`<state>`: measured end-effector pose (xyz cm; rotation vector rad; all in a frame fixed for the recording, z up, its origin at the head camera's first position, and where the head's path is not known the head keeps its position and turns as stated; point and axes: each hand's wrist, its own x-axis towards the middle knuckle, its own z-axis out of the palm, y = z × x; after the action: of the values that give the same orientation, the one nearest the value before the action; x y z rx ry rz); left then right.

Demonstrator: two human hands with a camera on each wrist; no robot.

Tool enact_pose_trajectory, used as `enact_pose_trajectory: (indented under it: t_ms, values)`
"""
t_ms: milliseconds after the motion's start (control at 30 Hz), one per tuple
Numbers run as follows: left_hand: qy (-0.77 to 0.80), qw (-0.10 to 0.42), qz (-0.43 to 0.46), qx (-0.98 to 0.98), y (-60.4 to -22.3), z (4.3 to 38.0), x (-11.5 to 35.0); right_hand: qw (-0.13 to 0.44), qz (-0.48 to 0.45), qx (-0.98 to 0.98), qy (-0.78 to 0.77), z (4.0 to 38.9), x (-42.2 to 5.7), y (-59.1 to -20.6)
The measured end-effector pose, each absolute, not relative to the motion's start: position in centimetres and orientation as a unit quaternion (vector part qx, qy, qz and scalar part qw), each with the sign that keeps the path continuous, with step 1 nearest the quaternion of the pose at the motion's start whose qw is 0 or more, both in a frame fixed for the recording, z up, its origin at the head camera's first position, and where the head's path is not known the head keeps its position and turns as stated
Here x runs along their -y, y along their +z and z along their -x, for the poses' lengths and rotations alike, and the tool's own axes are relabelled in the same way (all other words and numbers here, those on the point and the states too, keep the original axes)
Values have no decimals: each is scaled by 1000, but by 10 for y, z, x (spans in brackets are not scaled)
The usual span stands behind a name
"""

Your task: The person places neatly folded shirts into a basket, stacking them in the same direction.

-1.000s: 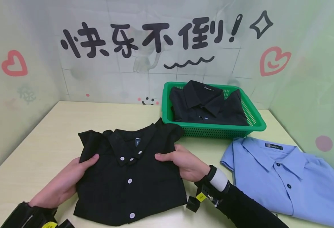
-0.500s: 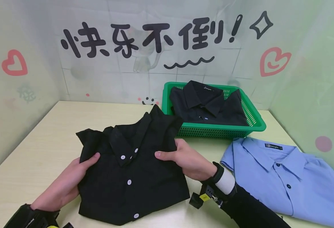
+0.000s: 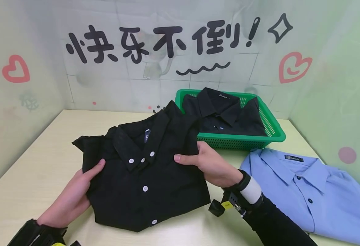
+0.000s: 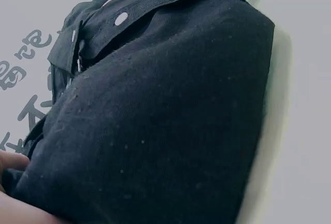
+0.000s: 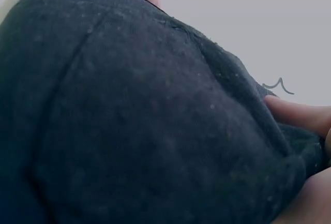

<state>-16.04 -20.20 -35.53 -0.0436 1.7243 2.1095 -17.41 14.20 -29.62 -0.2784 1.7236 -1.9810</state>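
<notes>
A folded black shirt with white buttons and a buttoned-down collar hangs between both hands in the head view, tilted with its right side higher. My left hand grips its left edge, thumb on the front and fingers hidden behind. On the opposite edge my right hand pinches the cloth the same way. The shirt's upper right corner overlaps the left end of a green basket in this view. Dark cloth of the shirt fills most of the left wrist view, and the right wrist view shows the shirt close up too.
Inside the basket lies another folded black shirt. A folded light blue shirt rests on the pale wooden table at the right, under the right forearm's far side. A printed backdrop stands behind the table.
Both hands have carried the black shirt up and to the right, toward the basket. Its right side has risen, so it tilts more. The basket and blue shirt stay in place.
</notes>
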Motion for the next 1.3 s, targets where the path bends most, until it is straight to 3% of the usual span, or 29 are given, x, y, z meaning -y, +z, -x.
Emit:
enact_pose_trajectory:
  t_ms: [500, 1300]
  values:
    - [818, 201, -31, -538, -354, 171, 192, 226, 118, -669, -699, 191, -156, -272]
    - [805, 194, -105, -551, -291, 215, 135, 168, 93, -668, -719, 204, -223, -251]
